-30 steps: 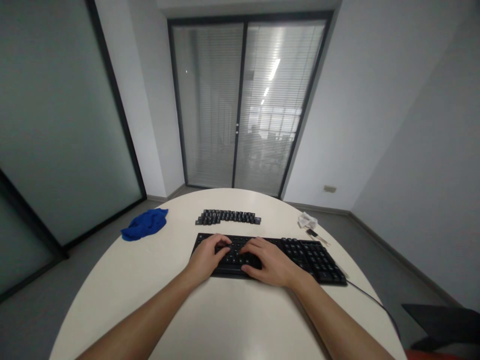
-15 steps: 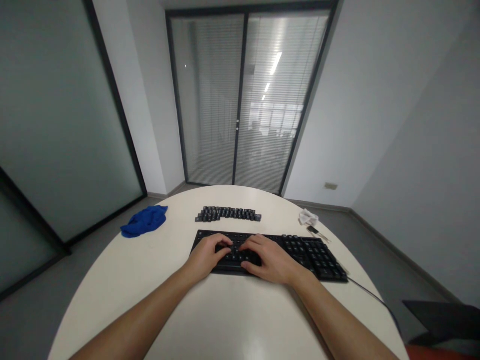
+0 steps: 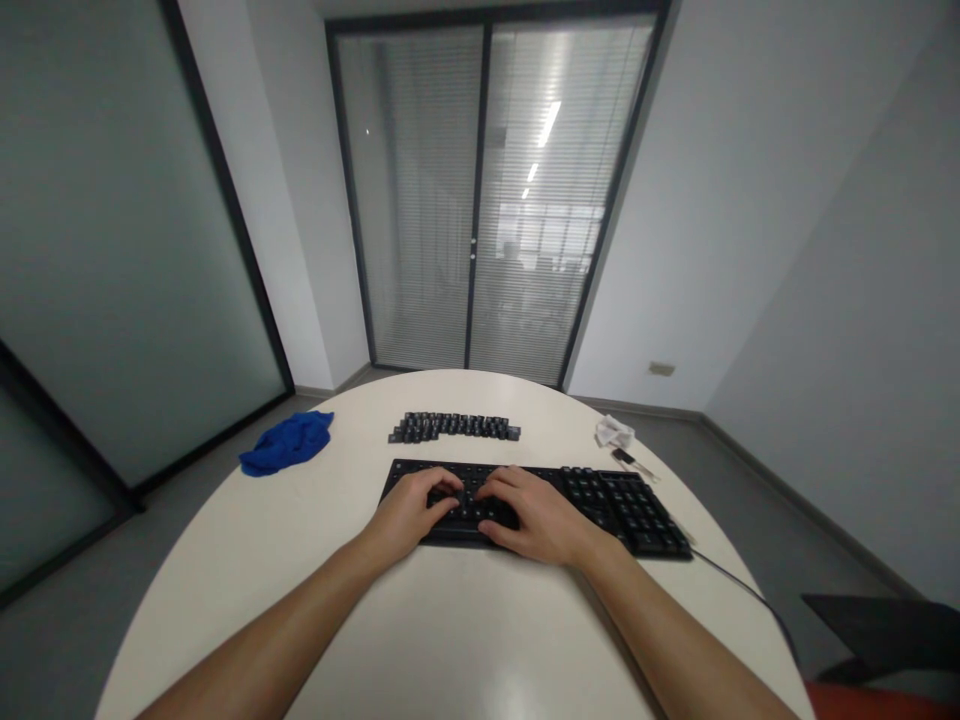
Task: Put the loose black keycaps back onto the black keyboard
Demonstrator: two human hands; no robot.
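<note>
A black keyboard lies across the pale round table. Many keycaps are off its left and middle part, while caps remain on the right side. My left hand rests over its left part, fingers bent and apart, thumb toward the middle. Over the middle part lies my right hand, its fingers curled with a gap to the thumb. No object shows in either hand, though the fingertips are partly hidden against the dark keys. Loose black keycaps stand in rows beyond the keyboard.
A crumpled blue cloth lies at the table's left. At the right are a white crumpled item and a small black-headed tool. The keyboard's cable runs off the right edge, near a dark chair.
The view has shifted very slightly. Both hands keep nearly the same places and poses on the keyboard.
</note>
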